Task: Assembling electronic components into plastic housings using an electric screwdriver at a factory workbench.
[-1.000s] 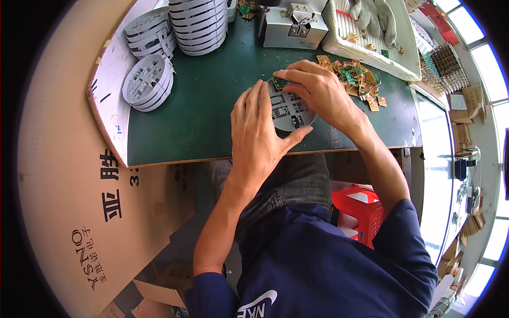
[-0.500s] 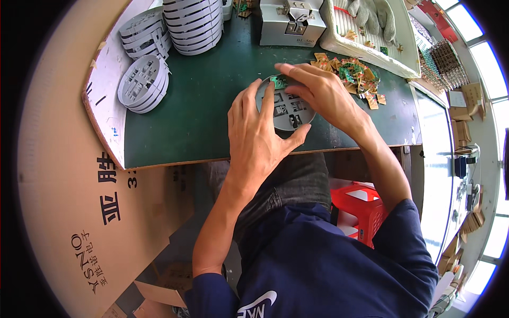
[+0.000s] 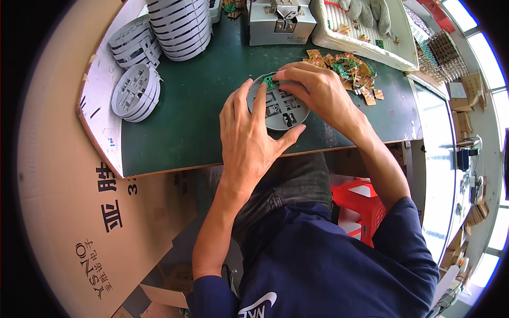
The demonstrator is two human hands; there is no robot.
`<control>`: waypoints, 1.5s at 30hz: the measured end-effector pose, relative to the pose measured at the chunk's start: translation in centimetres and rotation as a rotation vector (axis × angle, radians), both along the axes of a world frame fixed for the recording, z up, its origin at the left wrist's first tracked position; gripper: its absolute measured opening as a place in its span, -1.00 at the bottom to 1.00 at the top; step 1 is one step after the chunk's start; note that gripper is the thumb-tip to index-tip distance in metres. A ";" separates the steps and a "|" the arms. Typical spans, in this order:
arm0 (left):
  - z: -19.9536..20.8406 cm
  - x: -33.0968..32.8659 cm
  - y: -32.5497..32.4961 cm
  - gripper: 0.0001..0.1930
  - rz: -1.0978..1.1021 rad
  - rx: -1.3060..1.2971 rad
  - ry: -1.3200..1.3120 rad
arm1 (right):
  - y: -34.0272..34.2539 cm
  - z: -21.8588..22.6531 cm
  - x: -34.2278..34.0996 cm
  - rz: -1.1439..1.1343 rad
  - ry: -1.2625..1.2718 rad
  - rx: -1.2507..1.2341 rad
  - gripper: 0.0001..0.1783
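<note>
Hands meet at one round grey housing (image 3: pixel 281 107), centre of the frame, flat on the green bench. Left hand (image 3: pixel 246 130): fingers spread wide, draped over the housing's left side, thumb out by the lower right rim, index finger reaching up to a small green circuit board (image 3: pixel 271 81) at the top of the housing. Can't tell how firmly it grips. Right hand (image 3: pixel 321 93): comes in over the upper right rim, fingers bent, tips just beside the same board. Can't tell whether it pinches it. Hands apart from each other, fingertips near.

Housing interior has moulded compartments, some with dark parts in them.

Right of the right hand: loose pile of small brown and green board pieces (image 3: pixel 350 71). Above that, upper right, white tray (image 3: pixel 371 52) with grey gloves (image 3: pixel 374 18) and a few bits inside. Top centre: silver metal box (image 3: pixel 281 29) with a clasp.

Upper left: tall stack of grey rings (image 3: pixel 180 26), two shorter stacks beside it, near a white side panel (image 3: pixel 101 100). Far left: big cardboard sheet (image 3: pixel 58 175). Lower right, under the green bench (image 3: pixel 185 111): red stool (image 3: pixel 366 206).
</note>
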State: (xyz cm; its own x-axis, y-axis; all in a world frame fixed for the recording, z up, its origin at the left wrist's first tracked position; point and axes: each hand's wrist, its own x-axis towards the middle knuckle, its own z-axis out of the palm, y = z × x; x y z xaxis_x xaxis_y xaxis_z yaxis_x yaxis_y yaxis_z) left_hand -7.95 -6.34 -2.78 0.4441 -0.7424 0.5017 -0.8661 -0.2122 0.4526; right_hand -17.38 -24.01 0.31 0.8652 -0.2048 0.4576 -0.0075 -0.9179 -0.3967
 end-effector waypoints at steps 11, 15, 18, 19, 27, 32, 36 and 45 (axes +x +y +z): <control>0.0 -0.1 -0.9 -0.09 0.004 -0.043 -0.013 | 0.0 -0.8 -0.1 -0.041 -0.025 0.033 -0.76; 0.0 0.1 -0.8 -0.12 0.023 -0.017 -0.032 | 0.5 0.0 -1.1 0.024 0.073 0.038 -0.68; 0.2 0.3 -0.7 -0.13 0.029 0.008 -0.073 | 0.7 0.8 -1.4 0.024 0.116 -0.184 -0.60; 0.4 0.3 -0.7 -0.14 0.031 0.023 -0.087 | 0.8 1.0 -1.3 0.022 0.163 -0.210 -0.59; -0.5 0.6 -0.5 -0.07 0.028 -0.005 -0.073 | -1.3 11.3 7.9 0.269 -0.302 0.623 0.01; 0.1 0.5 -0.7 -0.12 -0.033 0.002 -0.030 | -2.0 15.1 12.8 0.485 -0.348 0.710 -0.33; 0.1 0.7 -0.5 -0.09 -0.043 -0.003 0.012 | -2.2 14.5 12.6 0.443 -0.501 0.825 -0.38; -0.2 1.0 -0.3 -0.02 -0.040 0.028 -0.010 | -5.3 13.8 9.6 0.168 -0.755 0.808 -0.68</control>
State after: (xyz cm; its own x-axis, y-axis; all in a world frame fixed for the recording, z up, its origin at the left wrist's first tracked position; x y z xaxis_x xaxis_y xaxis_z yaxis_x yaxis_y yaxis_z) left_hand -6.96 -6.62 -2.99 0.4085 -0.7732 0.4851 -0.8788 -0.1895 0.4380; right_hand -7.76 -29.28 14.13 0.4667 -0.5862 0.6623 0.5867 -0.3552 -0.7277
